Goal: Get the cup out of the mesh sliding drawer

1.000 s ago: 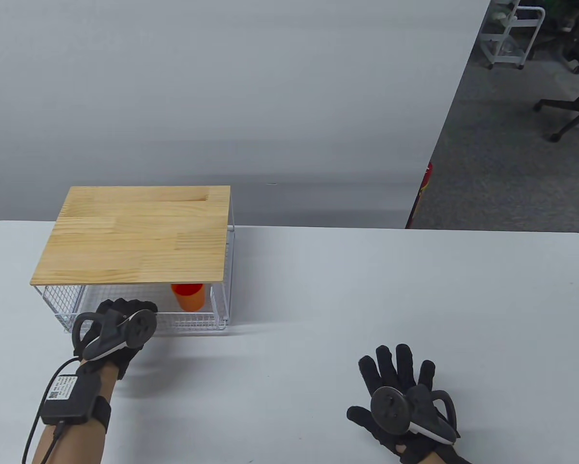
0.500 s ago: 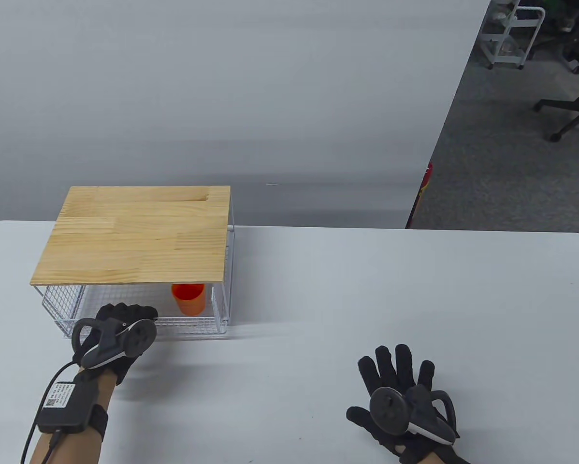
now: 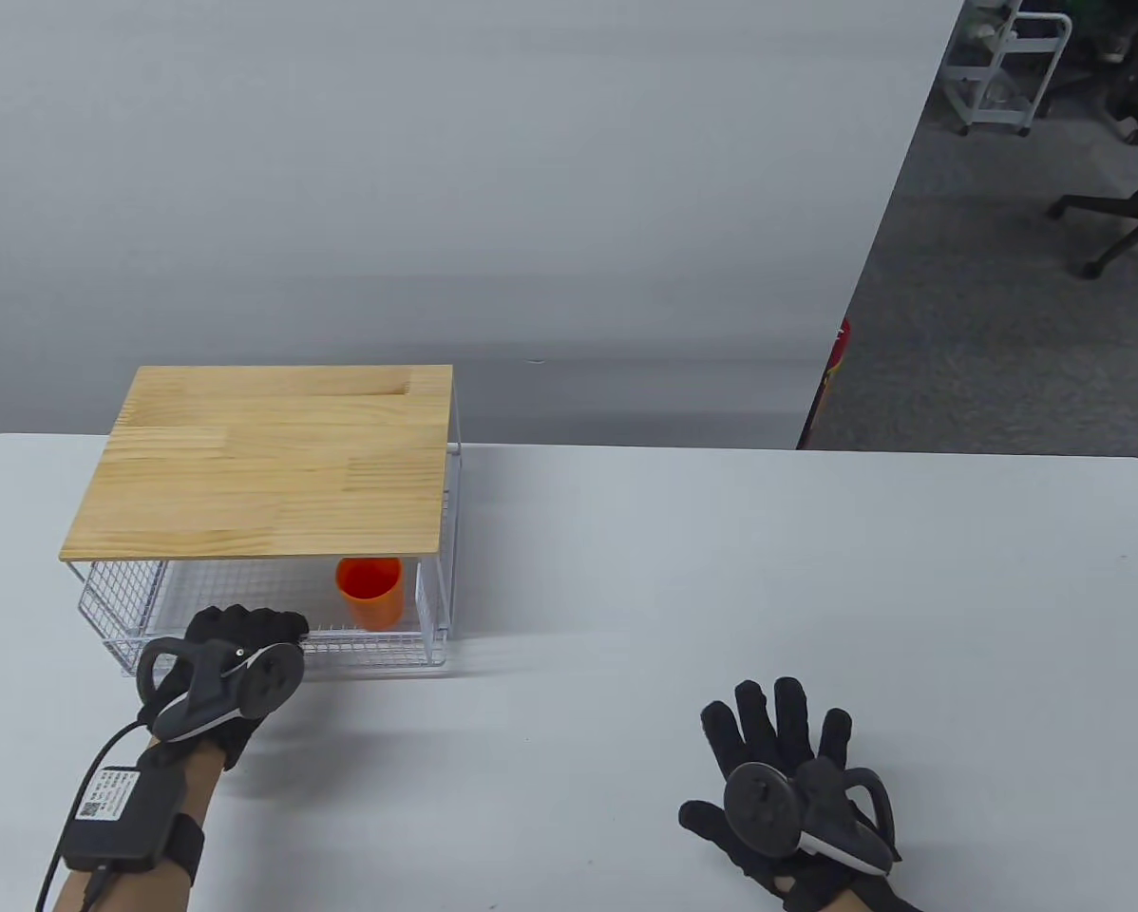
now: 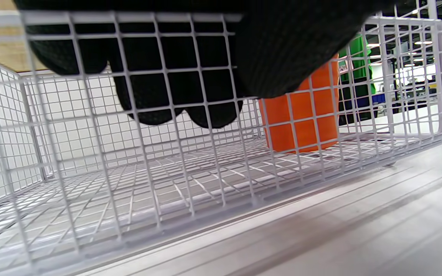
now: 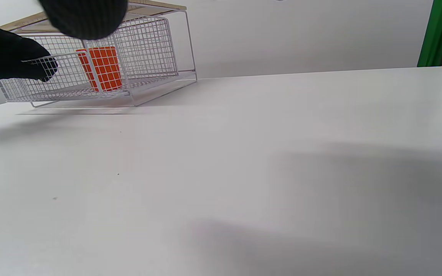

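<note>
An orange cup (image 3: 370, 593) stands upright in the white mesh drawer (image 3: 379, 651), near its right end, under a wooden top (image 3: 265, 465). The drawer sticks out a little past the wooden top toward me. My left hand (image 3: 246, 629) grips the drawer's front rim, fingers hooked over the wire; in the left wrist view the fingers (image 4: 167, 92) hang inside the mesh with the cup (image 4: 301, 115) to their right. My right hand (image 3: 778, 760) rests flat and open on the table, far right of the drawer. The right wrist view shows the cup (image 5: 102, 67) through the mesh.
The white table (image 3: 673, 589) spreads right of the drawer unit. A wire frame (image 3: 455, 532) carries the wooden top. A grey wall panel stands behind the table; office chairs and a cart are far off at the right.
My left hand has pulled back toward me with the drawer's front rim, and the drawer and cup have slid out a little. The right hand has stayed put.
</note>
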### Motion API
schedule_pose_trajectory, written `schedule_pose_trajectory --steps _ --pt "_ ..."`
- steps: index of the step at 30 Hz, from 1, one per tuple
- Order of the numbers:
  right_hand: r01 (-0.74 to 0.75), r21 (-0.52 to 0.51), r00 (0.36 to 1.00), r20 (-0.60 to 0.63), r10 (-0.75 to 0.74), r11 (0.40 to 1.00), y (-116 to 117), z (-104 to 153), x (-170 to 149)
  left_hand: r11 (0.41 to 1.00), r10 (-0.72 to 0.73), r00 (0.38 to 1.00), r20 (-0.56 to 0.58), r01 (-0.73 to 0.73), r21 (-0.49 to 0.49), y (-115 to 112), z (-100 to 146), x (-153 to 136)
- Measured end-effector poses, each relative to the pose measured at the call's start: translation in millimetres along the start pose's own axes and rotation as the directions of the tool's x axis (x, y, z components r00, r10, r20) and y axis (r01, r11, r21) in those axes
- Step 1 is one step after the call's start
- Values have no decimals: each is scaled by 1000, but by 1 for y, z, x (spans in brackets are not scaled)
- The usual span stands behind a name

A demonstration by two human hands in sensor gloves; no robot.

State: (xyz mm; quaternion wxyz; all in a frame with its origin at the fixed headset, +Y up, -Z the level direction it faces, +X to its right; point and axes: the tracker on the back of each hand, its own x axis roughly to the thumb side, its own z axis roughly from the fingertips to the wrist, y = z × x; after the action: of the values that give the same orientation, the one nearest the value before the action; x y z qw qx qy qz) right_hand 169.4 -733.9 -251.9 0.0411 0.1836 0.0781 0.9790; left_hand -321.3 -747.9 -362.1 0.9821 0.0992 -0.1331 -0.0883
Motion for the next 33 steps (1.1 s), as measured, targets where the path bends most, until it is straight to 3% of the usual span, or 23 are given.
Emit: schedule_pose_trajectory --steps 33 --pt "-7 7 1000 16 7 1000 2 0 4 999 -7 1000 28 6 34 6 28 8"
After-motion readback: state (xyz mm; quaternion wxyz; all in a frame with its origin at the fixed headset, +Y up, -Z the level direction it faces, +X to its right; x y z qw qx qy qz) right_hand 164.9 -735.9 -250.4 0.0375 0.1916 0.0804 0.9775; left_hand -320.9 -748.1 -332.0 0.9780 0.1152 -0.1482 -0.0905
